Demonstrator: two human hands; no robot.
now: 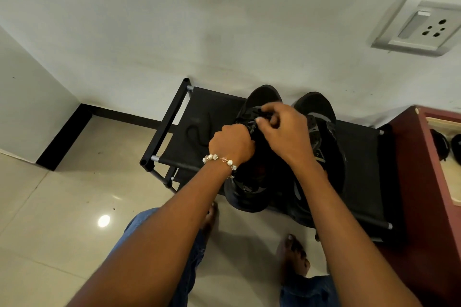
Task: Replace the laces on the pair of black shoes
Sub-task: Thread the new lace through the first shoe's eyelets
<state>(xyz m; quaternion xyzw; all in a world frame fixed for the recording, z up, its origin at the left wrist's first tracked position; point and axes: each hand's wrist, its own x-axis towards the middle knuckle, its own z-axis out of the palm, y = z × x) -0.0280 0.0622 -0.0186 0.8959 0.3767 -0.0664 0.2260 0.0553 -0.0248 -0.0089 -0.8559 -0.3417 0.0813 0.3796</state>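
Both black shoes sit side by side on a low black shoe rack [361, 157] against the wall, and both hands are on the left shoe [252, 189]. Left hand [232, 143] has its grip curled tight around the shoe's tongue area, while the right hand [284, 129] pinches the lace [260, 113] near the eyelets. A loose black lace [195, 133] lies on the rack to the left, and the right shoe [321, 117] sits untouched just beside.

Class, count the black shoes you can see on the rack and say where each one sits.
2. One shoe sits on the rack under both hands, the left hand and right hand working at its laces. The other shoe stands beside it, toward the red cabinet.
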